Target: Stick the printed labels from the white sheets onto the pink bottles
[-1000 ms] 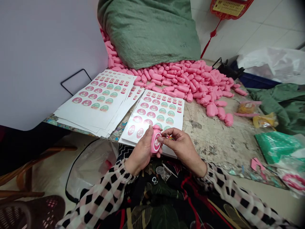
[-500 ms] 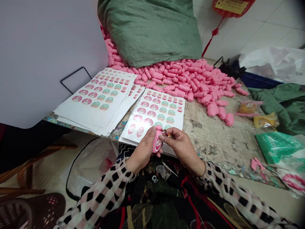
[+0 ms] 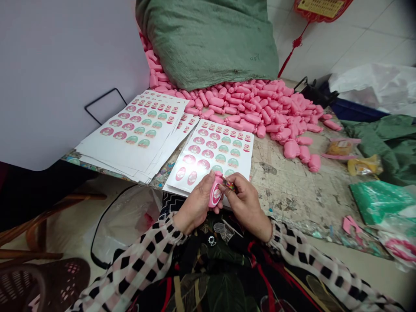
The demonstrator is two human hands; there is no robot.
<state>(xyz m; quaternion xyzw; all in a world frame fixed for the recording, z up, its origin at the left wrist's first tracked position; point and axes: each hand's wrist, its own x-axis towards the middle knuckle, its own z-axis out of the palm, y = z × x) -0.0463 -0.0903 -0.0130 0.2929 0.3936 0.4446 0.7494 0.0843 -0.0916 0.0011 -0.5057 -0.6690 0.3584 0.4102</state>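
Observation:
A small pink plastic bottle (image 3: pixel 216 193) is upright and slightly tilted in my left hand (image 3: pixel 197 201), whose fingers and thumb wrap round its side. An oval pink-and-white sticker (image 3: pixel 216 196) sits on the bottle's front. My right hand (image 3: pixel 247 203) is closed beside the bottle, its thumb tip at the sticker's right edge. Between its fingers shows a small, thin, multicoloured tool (image 3: pixel 230 185), mostly hidden, so its kind cannot be made out. Under and behind both hands lies a sticker sheet (image 3: pixel 211 164) with pink and green ovals.
More sticker sheets (image 3: pixel 130 130) lie stacked to the left. Many pink bottles (image 3: pixel 260 104) spill from a green sack (image 3: pixel 208 39) at the back of the worn table (image 3: pixel 279 190). Green packaging (image 3: pixel 380 199) and a pink plastic piece (image 3: pixel 352 227) are at the right.
My right thumb has slid down a little along the sticker's edge, and more of the multicoloured tool shows. My left hand keeps its hold on the bottle. The view has shifted slightly.

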